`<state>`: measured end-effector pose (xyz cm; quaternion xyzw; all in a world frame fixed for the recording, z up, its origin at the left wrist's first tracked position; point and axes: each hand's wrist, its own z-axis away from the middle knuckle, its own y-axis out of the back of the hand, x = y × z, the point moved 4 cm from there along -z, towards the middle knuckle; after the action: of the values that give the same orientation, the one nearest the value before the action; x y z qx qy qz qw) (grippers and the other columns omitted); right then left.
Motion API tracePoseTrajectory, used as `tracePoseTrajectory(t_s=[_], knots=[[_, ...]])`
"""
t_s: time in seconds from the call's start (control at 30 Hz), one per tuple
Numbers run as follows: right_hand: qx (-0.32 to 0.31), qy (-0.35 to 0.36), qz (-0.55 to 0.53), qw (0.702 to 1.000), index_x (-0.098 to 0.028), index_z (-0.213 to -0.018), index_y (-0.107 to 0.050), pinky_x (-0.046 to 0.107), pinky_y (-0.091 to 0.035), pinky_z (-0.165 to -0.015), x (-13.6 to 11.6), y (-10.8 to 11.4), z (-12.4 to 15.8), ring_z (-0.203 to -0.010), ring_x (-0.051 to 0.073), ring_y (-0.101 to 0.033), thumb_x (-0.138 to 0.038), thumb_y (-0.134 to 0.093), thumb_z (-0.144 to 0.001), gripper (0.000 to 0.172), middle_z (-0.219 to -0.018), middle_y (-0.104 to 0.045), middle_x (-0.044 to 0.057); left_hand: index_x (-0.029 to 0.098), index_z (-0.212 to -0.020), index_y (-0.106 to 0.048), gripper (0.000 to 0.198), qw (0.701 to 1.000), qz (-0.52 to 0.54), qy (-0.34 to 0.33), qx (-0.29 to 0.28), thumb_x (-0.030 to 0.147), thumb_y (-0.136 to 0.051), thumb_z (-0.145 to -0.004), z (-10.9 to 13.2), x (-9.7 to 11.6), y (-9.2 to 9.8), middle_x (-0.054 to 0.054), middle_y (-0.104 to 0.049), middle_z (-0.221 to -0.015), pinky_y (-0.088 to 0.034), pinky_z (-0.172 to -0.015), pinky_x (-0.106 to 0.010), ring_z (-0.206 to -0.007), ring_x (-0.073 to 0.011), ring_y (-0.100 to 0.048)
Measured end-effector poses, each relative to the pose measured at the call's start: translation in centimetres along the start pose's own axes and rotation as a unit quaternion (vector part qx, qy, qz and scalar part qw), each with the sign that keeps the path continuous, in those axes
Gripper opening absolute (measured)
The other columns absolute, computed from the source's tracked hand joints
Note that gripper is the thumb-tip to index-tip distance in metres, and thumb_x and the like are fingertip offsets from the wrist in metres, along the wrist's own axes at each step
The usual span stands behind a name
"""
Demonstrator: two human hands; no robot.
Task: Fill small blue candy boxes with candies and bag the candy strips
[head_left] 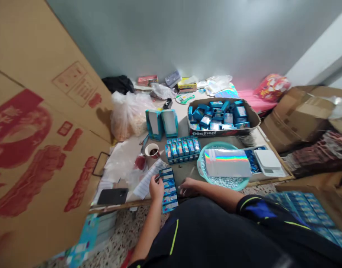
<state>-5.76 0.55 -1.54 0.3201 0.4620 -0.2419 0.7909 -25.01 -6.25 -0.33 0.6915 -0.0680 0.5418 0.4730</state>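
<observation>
Near the table's front edge lies a row of small blue boxes (169, 190) with shiny labels. My left hand (156, 188) is closed at its left side, thumb and fingers gripping the row near its far end. Just right of the row is my right hand (187, 187), low over the table, its fingers bent together and partly blurred. Whatever they may hold is too small to make out. Beyond both hands stands a block of similar blue boxes (182, 149) in rows. A white sheet with writing (150, 179) lies left of my left hand.
A turquoise basket of small pale pieces (200, 167) sits right, a silvery sheet (226, 162) across it. Behind is a carton (210, 133) full of blue boxes. A cup of dark liquid (152, 150) and a phone (113, 196) are left, beside a tall cardboard box (48, 130). A white scale (268, 162) stands right.
</observation>
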Motion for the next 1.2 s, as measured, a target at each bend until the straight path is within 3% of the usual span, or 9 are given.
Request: tracePoseTrajectory(t_s=[0.07, 0.13, 0.23, 0.3, 0.37, 0.43, 0.57, 0.87, 1.2], knots=[[0.039, -0.003, 0.042, 0.998, -0.015, -0.072, -0.064, 0.024, -0.050, -0.058, -0.5, 3.4, 0.7, -0.054, 0.010, -0.057, -0.034, -0.072, -0.089, 0.027, -0.063, -0.062, -0.003, 0.020, -0.100, -0.063, 0.021, 0.999, -0.002, -0.047, 0.010, 0.032, -0.051, -0.087, 0.7, 1.0, 0.8, -0.014, -0.072, -0.107, -0.055, -0.093, -0.045, -0.102, -0.0286, -0.070], [0.113, 0.002, 0.087, 0.990, -0.017, -0.082, -0.069, 0.027, -0.052, -0.069, -0.6, 8.6, 1.5, -0.070, 0.014, -0.064, -0.029, -0.064, -0.093, 0.017, -0.078, -0.070, 0.002, 0.022, -0.095, -0.065, 0.020, 0.995, -0.002, -0.104, 0.001, 0.033, -0.050, -0.089, 1.7, 2.1, 1.4, -0.013, -0.072, -0.110, -0.052, -0.100, -0.048, -0.108, -0.0290, -0.068], [0.226, 0.005, 0.161, 0.961, -0.017, -0.111, -0.070, 0.033, -0.048, -0.092, 0.1, 17.4, 2.7, -0.102, 0.020, -0.064, -0.021, -0.043, -0.100, 0.029, -0.112, -0.070, 0.010, 0.024, -0.082, -0.067, 0.018, 0.982, -0.003, -0.184, -0.044, 0.030, -0.051, -0.088, 3.3, 3.9, 1.2, -0.009, -0.074, -0.102, -0.050, -0.104, -0.048, -0.107, -0.0275, -0.068], [0.243, 0.008, 0.210, 0.947, -0.016, -0.116, -0.070, 0.035, -0.045, -0.096, 0.8, 21.9, 2.7, -0.108, 0.022, -0.061, -0.019, -0.044, -0.099, 0.031, -0.117, -0.067, 0.013, 0.024, -0.080, -0.068, 0.019, 0.972, -0.007, -0.223, -0.069, 0.027, -0.051, -0.089, 4.1, 5.2, 0.4, -0.008, -0.075, -0.099, -0.052, -0.102, -0.047, -0.106, -0.0265, -0.069], [0.227, 0.020, 0.256, 0.939, -0.017, -0.115, -0.072, 0.036, -0.044, -0.096, 1.4, 24.3, 1.9, -0.108, 0.024, -0.060, -0.021, -0.053, -0.096, 0.027, -0.116, -0.067, 0.013, 0.024, -0.081, -0.070, 0.020, 0.963, -0.014, -0.256, -0.080, 0.025, -0.051, -0.090, 4.7, 6.4, -0.3, -0.007, -0.075, -0.099, -0.053, -0.101, -0.046, -0.106, -0.0255, -0.069], [0.203, 0.034, 0.296, 0.933, -0.020, -0.117, -0.072, 0.039, -0.042, -0.097, 1.8, 24.9, 0.7, -0.110, 0.027, -0.059, -0.026, -0.062, -0.092, 0.027, -0.117, -0.067, 0.013, 0.023, -0.081, -0.070, 0.021, 0.955, -0.023, -0.283, -0.080, 0.023, -0.052, -0.090, 5.1, 7.3, -0.7, -0.007, -0.076, -0.099, -0.053, -0.101, -0.045, -0.107, -0.0250, -0.069], [0.183, 0.050, 0.355, 0.916, -0.023, -0.123, -0.068, 0.044, -0.038, -0.098, 2.6, 23.5, -0.8, -0.116, 0.031, -0.055, -0.030, -0.068, -0.089, 0.035, -0.124, -0.065, 0.013, 0.021, -0.083, -0.070, 0.021, 0.948, -0.040, -0.311, -0.049, 0.020, -0.051, -0.091, 6.2, 7.8, 0.1, -0.007, -0.075, -0.100, -0.052, -0.102, -0.047, -0.111, -0.0253, -0.067], [0.195, 0.101, 0.378, 0.900, -0.022, -0.110, -0.073, 0.041, -0.034, -0.095, 5.8, 21.9, 0.1, -0.110, 0.028, -0.056, -0.032, -0.060, -0.096, 0.022, -0.113, -0.069, 0.011, 0.020, -0.084, -0.070, 0.021, 0.950, -0.099, -0.289, 0.070, 0.017, -0.051, -0.094, 9.6, 4.3, 4.1, -0.007, -0.073, -0.098, -0.053, -0.097, -0.043, -0.103, -0.0229, -0.068], [0.193, 0.196, 0.352, 0.895, -0.026, -0.105, -0.077, 0.040, -0.037, -0.095, 8.4, 21.1, 0.3, -0.103, 0.024, -0.062, -0.031, -0.051, -0.100, 0.026, -0.107, -0.072, 0.007, 0.022, -0.080, -0.070, 0.024, 0.959, -0.121, -0.239, 0.093, 0.019, -0.050, -0.093, 12.6, 2.8, 3.3, -0.006, -0.074, -0.096, -0.055, -0.093, -0.040, -0.100, -0.0230, -0.068]])
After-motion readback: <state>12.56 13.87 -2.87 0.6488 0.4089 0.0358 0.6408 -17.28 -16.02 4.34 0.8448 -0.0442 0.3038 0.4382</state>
